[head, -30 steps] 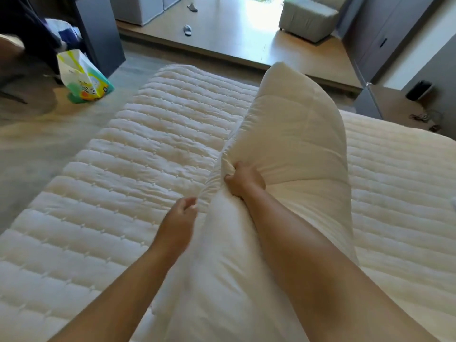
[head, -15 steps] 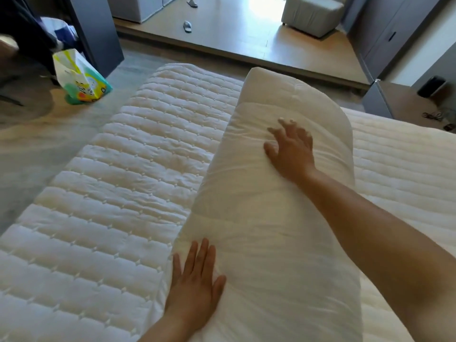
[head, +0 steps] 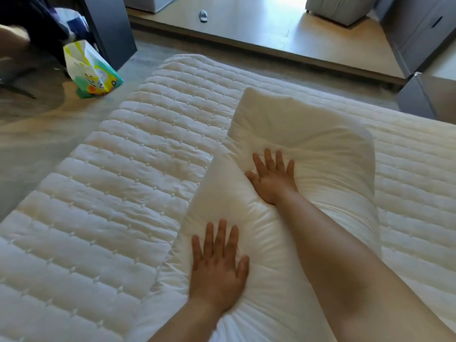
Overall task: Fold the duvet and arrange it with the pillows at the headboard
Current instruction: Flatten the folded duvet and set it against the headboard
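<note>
A long cream folded duvet (head: pixel 308 134) lies lengthwise on the quilted white mattress (head: pixel 123 183), running away from me. My right hand (head: pixel 272 177) presses flat into its middle with fingers spread, and the fabric dents and wrinkles around it. My left hand (head: pixel 218 266) lies flat on the near part of the duvet, fingers apart. Neither hand grips the fabric. No separate pillow and no headboard show in view.
A colourful bag (head: pixel 92 70) stands on the floor left of the bed, beside a dark cabinet (head: pixel 108 28). Beyond the bed's far edge is a raised wooden floor step (head: pixel 271 48) with a slipper (head: pixel 203 15). A dark bedside unit (head: pixel 424 95) stands at the right.
Both hands let go of the bunched duvet, laid it down on the mattress and now press flat on it. The right hand has pushed deeper, denting the middle.
</note>
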